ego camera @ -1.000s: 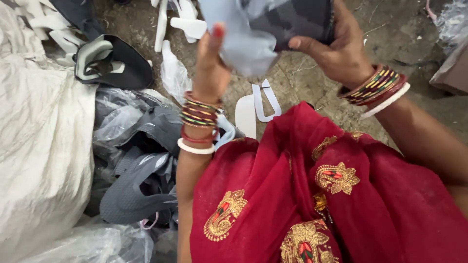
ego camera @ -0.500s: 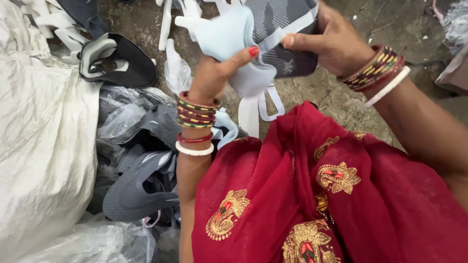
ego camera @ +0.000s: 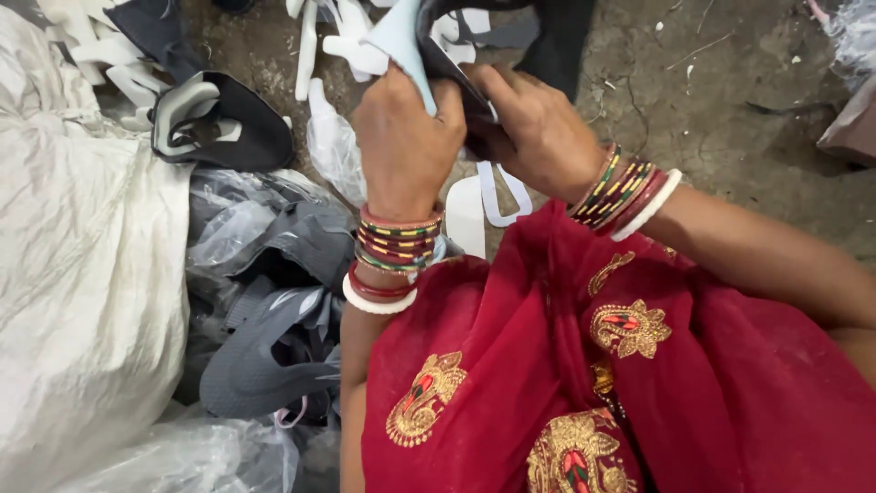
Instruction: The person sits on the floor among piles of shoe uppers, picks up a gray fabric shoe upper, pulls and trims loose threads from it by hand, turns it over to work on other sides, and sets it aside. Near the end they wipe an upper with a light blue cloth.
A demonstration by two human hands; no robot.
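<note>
Head view: a white woven sack (ego camera: 82,301) fills the left, grey sandal soles (ego camera: 274,356) piled beside it on the dirt floor (ego camera: 721,110). Red embroidered cloth (ego camera: 639,383) covers the lap. Left hand (ego camera: 406,137) pinches a pale blue sole piece (ego camera: 401,41); right hand (ego camera: 538,132) clamps a dark piece (ego camera: 547,36), probably a strap. Tugging them apart could tear either, or drop one into the heap.

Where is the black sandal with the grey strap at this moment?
In the head view the black sandal with the grey strap lies on the ground at the upper left, beside the white sack and above the clear plastic bags of grey soles, left of the left hand.
</note>
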